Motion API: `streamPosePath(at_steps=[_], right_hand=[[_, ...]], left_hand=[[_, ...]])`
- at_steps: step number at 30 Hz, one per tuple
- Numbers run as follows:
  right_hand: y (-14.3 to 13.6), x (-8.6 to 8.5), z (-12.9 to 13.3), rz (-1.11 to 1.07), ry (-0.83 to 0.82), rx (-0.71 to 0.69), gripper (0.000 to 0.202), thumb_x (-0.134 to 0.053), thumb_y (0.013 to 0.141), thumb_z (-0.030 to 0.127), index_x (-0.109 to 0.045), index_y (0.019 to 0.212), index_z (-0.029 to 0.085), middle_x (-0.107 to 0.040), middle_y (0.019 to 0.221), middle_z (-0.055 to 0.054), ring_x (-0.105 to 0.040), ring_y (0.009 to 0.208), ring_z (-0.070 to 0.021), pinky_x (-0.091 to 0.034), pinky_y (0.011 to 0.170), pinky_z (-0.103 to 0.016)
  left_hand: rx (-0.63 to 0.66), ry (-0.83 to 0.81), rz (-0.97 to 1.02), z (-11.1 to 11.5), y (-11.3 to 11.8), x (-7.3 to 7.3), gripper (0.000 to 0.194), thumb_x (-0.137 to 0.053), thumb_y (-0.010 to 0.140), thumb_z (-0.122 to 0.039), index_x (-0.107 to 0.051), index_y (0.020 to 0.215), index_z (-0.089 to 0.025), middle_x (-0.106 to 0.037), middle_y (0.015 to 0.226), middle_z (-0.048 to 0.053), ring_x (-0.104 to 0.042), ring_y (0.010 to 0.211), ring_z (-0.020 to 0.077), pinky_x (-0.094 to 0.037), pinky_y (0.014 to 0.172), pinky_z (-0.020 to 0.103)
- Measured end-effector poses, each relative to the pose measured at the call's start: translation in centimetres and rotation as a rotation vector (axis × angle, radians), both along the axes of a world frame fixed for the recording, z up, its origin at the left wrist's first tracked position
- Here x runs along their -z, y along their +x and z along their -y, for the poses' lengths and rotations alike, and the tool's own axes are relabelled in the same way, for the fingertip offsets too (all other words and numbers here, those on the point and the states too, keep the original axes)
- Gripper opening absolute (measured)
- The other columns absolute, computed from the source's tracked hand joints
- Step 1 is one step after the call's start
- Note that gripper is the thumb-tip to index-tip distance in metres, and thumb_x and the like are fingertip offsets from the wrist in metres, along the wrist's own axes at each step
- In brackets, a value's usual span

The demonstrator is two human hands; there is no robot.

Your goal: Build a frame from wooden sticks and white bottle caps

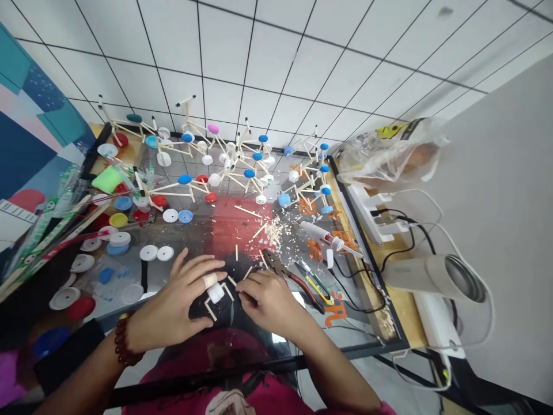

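1. Block (215, 292) sits between the hands, to the left of the pliers (280, 267) and nearer the person. Bent sticks (210, 309) flank it on both sides; whether they are fixed to it or only lie against it, I cannot tell.
2. Left hand (188, 294), farther left of the pliers than the block, arches over the work with fingers spread and nothing clasped. Contact between its fingertips and the sticks is unclear.
3. Right hand (270, 297), just on the near side of the pliers, has its fingers curled in. A short stick (232, 281) reaches close to its fingertips, but I cannot tell whether it is pinched.
4. Done, by the look of it: several models (185, 180) stand beyond the pliers, sticks joined and caps mounted. Shavings (276, 233) heaped just past the pliers' nose suggest much trimming has been done.
5. Left to do, as I judge it: the piece by the block seems at an early stage, with few sticks and no coloured cap on it. Loose sticks (247, 211) beyond the pliers and spare caps (149, 253) well to their left are unjoined.
6. Glue gun (319, 235) lies beyond the pliers and to their right; the cutter (319, 290) is just beside their handles.
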State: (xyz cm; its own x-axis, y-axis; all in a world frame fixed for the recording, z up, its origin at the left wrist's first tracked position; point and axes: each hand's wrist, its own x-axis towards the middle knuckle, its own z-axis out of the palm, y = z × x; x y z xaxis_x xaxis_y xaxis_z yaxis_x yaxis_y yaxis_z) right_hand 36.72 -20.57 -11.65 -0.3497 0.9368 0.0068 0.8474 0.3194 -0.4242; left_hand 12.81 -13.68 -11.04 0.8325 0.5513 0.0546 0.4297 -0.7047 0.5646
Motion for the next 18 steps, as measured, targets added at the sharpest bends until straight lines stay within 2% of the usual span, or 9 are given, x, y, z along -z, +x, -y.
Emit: streamPosePath(at_steps=[2, 5, 10, 13, 16, 18], right_hand=[[-0.1, 0.1, 0.0, 0.026, -0.025, -0.006, 0.016, -0.057, 0.084, 0.012, -0.065, 0.092, 0.022, -0.066, 0.078, -0.001, -0.058, 0.074, -0.0164, -0.039, 0.073, -0.028], [0.2, 0.2, -0.2, 0.091, 0.003, 0.116, 0.015, -0.055, 0.084, 0.010, -0.065, 0.091, 0.020, -0.067, 0.078, -0.003, -0.059, 0.075, -0.0183, -0.038, 0.074, -0.030], [-0.2, -0.3, -0.2, -0.023, -0.110, 0.105, 0.010, -0.058, 0.085, 0.013, -0.065, 0.088, 0.020, -0.068, 0.075, 0.000, -0.061, 0.072, -0.0158, -0.038, 0.069, -0.026], [-0.5, -0.7, -0.1, -0.066, -0.202, 0.123, 0.006, -0.064, 0.086, 0.020, -0.065, 0.091, 0.020, -0.068, 0.076, 0.000, -0.062, 0.072, -0.0152, -0.037, 0.066, -0.025], [0.0, -0.9, 0.0, -0.081, -0.221, 0.134, 0.022, -0.072, 0.082, 0.027, -0.065, 0.102, 0.021, -0.069, 0.084, -0.001, -0.062, 0.079, -0.0172, -0.039, 0.069, -0.026], [0.6, -0.8, 0.0, -0.068, -0.231, 0.119, 0.028, -0.075, 0.079, 0.025, -0.065, 0.105, 0.021, -0.070, 0.088, -0.002, -0.062, 0.082, -0.0182, -0.040, 0.071, -0.027]], left_hand=[[0.059, 0.006, -0.023, -0.2, -0.2, -0.1, 0.064, -0.063, 0.077, -0.014, -0.048, 0.137, -0.030, -0.054, 0.143, 0.005, -0.039, 0.139, 0.0276, -0.003, 0.120, 0.060], [0.104, 0.006, -0.031, -0.2, -0.1, 0.2, 0.058, -0.056, 0.081, -0.009, -0.051, 0.134, -0.031, -0.061, 0.135, 0.003, -0.044, 0.136, 0.0245, 0.000, 0.120, 0.059], [0.012, 0.075, -0.020, -0.1, 0.2, 0.8, 0.036, -0.060, 0.087, -0.023, -0.059, 0.122, -0.028, -0.067, 0.122, 0.004, -0.054, 0.123, 0.0243, 0.001, 0.120, 0.058], [-0.075, 0.147, -0.016, -0.1, 0.2, 1.0, 0.039, -0.065, 0.084, -0.031, -0.059, 0.123, -0.025, -0.066, 0.119, 0.008, -0.057, 0.119, 0.0268, 0.000, 0.119, 0.059], [-0.105, 0.167, -0.042, 0.0, 0.4, 1.1, 0.049, -0.069, 0.081, -0.036, -0.057, 0.126, -0.022, -0.063, 0.122, 0.011, -0.058, 0.117, 0.0286, -0.001, 0.118, 0.059], [-0.111, 0.167, -0.063, 0.1, 0.5, 1.1, 0.054, -0.071, 0.079, -0.037, -0.055, 0.129, -0.022, -0.062, 0.123, 0.012, -0.057, 0.118, 0.0297, 0.000, 0.118, 0.060]])
